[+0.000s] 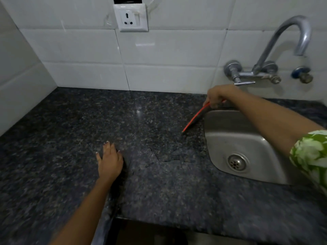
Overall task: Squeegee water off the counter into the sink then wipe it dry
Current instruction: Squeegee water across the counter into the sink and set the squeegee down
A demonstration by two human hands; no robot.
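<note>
Squeegee stroke ending at the sink's left rim, wiping not yet begun.

Head view: right hand point(216, 96) is closed around the handle of the red-edged squeegee point(193, 119), far on the granite counter point(70, 121) near the tiled wall, with the forearm reaching across the steel sink point(247, 138). Its blade slants from the hand down toward the near left, its tip on the stone just beside the sink's left edge. A shallow sheet of water point(169, 151) lies just nearer than the blade tip, left of the basin. Judging by this, the squeegee step is in hand; the next move calls for setting the blade left of that water and drawing it rightward over the rim. Left hand point(109, 160) rests flat on the counter, fingers spread, holding nothing, well left of the water. No cloth shows.
</note>
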